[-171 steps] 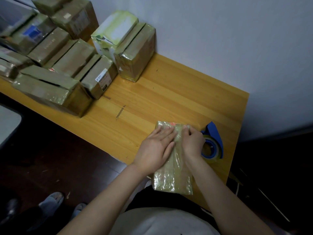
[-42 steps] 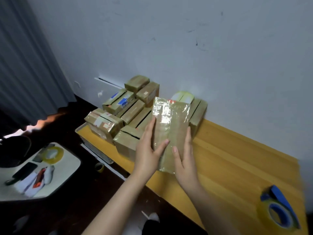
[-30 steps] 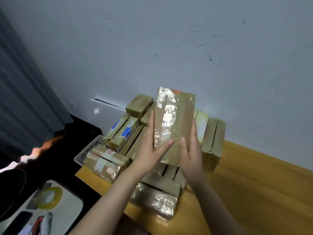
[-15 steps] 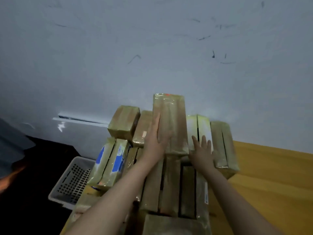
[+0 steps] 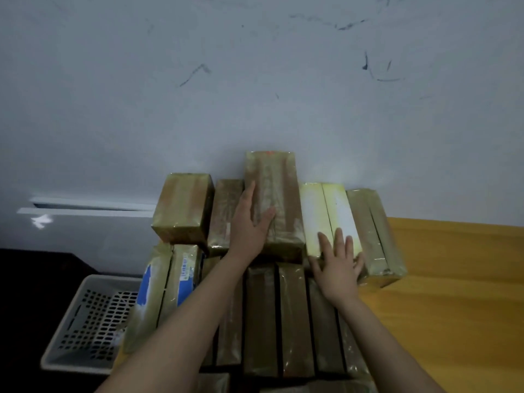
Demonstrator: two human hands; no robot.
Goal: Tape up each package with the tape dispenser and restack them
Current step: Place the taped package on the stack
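Observation:
The taped brown package [image 5: 279,194] lies flat on top of the stack of packages against the wall. My left hand [image 5: 251,222] rests on its left side with fingers straight and the thumb across its top. My right hand [image 5: 338,260] lies flat with spread fingers on the pale yellow-white package [image 5: 326,211] beside it. Several taped brown packages [image 5: 283,316] fill the lower layer under my forearms. The tape dispenser is out of view.
A white perforated plastic basket [image 5: 88,327] sits on the dark floor at the lower left. The wooden table [image 5: 453,293] stretches away to the right of the stack. A grey wall [image 5: 255,80] stands right behind the packages.
I lifted the taped package from the table, carried it left to the stack and set it on top. My right hand has come off it onto the neighbouring pale package.

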